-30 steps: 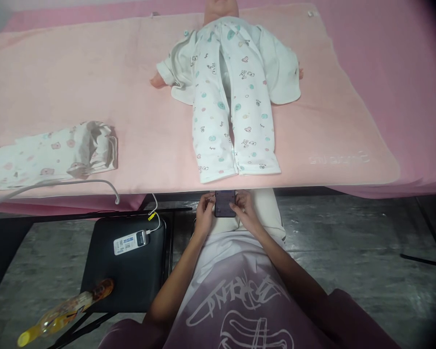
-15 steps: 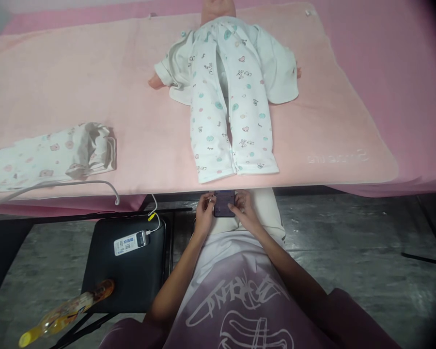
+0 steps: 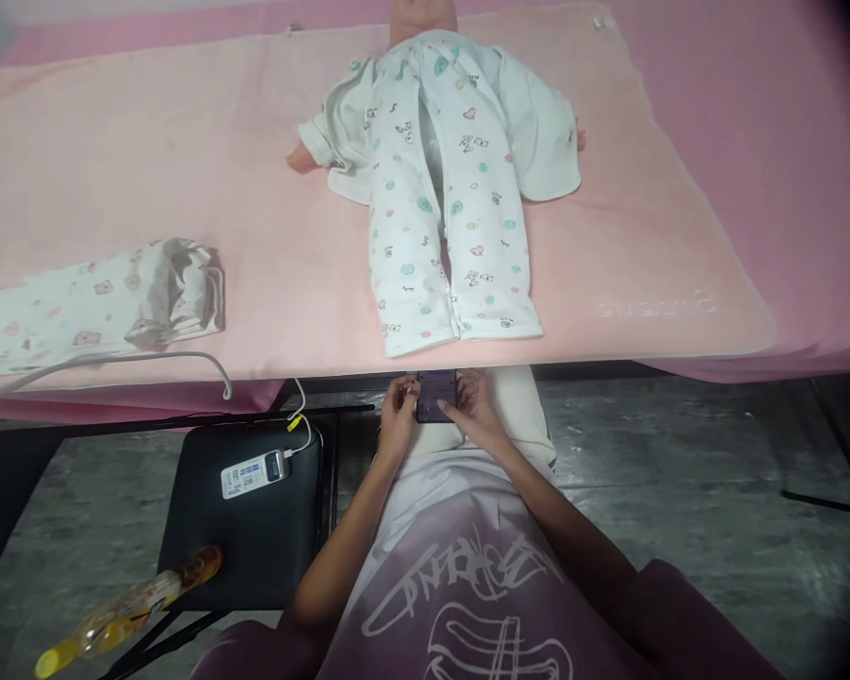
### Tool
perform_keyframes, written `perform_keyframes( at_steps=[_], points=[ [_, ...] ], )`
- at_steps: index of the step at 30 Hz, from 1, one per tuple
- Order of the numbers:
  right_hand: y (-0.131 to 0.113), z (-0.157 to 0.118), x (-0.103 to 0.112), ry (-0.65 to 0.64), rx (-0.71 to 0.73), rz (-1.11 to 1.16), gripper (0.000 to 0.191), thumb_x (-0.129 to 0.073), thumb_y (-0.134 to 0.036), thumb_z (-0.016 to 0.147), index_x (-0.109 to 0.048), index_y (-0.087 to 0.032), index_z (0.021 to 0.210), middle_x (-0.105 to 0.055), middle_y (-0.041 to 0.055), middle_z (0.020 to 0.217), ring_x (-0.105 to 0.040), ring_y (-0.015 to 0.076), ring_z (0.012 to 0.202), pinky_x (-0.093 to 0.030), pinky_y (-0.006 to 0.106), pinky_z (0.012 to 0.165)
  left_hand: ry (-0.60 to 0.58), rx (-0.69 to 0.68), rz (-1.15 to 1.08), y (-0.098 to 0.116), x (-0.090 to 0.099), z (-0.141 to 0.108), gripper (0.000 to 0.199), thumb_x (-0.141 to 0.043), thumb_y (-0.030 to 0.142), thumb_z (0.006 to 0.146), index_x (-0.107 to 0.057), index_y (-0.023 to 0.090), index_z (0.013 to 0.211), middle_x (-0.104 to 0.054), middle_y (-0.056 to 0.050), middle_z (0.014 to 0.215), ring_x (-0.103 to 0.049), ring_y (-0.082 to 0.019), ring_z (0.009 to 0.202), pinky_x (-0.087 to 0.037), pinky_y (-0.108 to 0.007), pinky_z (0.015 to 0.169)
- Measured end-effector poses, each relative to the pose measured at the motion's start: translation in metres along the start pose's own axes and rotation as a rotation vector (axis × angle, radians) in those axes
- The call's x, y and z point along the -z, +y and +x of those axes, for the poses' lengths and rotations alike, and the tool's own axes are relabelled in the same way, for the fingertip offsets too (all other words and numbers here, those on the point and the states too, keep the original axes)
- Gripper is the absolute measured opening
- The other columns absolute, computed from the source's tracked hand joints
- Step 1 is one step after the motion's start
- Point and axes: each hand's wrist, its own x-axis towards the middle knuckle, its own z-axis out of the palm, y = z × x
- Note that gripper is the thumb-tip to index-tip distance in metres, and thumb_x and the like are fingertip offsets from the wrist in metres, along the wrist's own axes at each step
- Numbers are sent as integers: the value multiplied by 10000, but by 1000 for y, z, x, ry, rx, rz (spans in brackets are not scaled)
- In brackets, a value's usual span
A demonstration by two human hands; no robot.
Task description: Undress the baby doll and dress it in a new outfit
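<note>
Below the table's front edge, over my lap, I hold a dark smartphone sideways with its screen lit. My left hand grips its left end. Around the right end is my right hand, its thumb lying over the screen. Beyond them on the table lies a baby doll, only partly in view, its arms in a white top. White patterned baby trousers are spread over the doll, legs pointing towards me.
A folded patterned baby garment lies on the pink blanket at left. A grey cable crosses the table's edge. Below left, a black stool bears a white power bank and a bottle with a yellow cap.
My right thumb has shifted slightly left across the phone's screen. Both hands stay on the phone, and the doll and clothes lie as before.
</note>
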Motion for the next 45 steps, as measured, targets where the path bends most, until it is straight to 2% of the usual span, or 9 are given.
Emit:
perform_keyframes(
  at_steps=[3,10,16,25,31,35,39,45],
  points=[
    [2,0,-1,8,-9,5,719,-925,-503,874,-477,-290,1395,-600,-12,1038,-614,188,825,-536,330,727,-3,10,-12,2,0,0,393,-870,554,876,-793,225,1077,-813,-100,1158,-721,-274,1122,-562,-372,1038],
    [0,1,4,-2,-51,81,552,-786,-584,1000,-507,-277,1365,-631,38,1072,-647,235,955,-578,377,834,5,16,-19,3,-2,-1,429,-875,595,872,-785,228,1076,-799,-86,1101,-714,-264,1074,-560,-351,981],
    [2,2,4,-8,-52,74,519,-777,-556,994,-513,-281,1347,-627,44,1083,-641,244,971,-567,390,854,19,6,-15,-1,-3,0,405,-875,551,853,-794,222,1074,-796,-88,1122,-708,-254,1078,-545,-347,1001],
    [2,2,4,-1,-68,93,530,-769,-563,983,-519,-278,1353,-626,45,1091,-635,244,978,-549,389,867,8,-20,27,0,-3,1,377,-884,493,826,-803,229,1083,-761,-49,988,-662,-221,916,-522,-315,869],
    [2,3,5,-3,-60,95,529,-768,-562,980,-526,-275,1353,-626,39,1072,-634,240,960,-556,388,864,-16,-6,-18,3,0,-2,393,-858,571,885,-796,236,1081,-806,-90,1143,-703,-275,1118,-545,-367,1028],
    [2,3,5,5,-76,104,526,-780,-570,978,-528,-276,1334,-633,40,1074,-644,242,960,-565,390,865,-49,-9,-3,1,6,-4,444,-900,575,859,-800,249,1144,-782,-79,1135,-685,-258,1054,-536,-350,967],
    [-1,4,3,11,-86,101,521,-795,-577,973,-520,-281,1301,-635,34,1055,-651,243,952,-569,383,841,-93,-37,68,-4,12,-6,493,-918,506,843,-803,262,1256,-737,-64,1142,-638,-225,970,-507,-333,912],
    [-1,5,2,15,-65,71,495,-801,-533,967,-501,-283,1272,-626,20,1020,-642,232,896,-547,370,781,-101,-79,84,-8,13,-8,549,-937,429,790,-789,258,1290,-731,-72,1208,-656,-248,1092,-512,-363,1045]
  ],
)
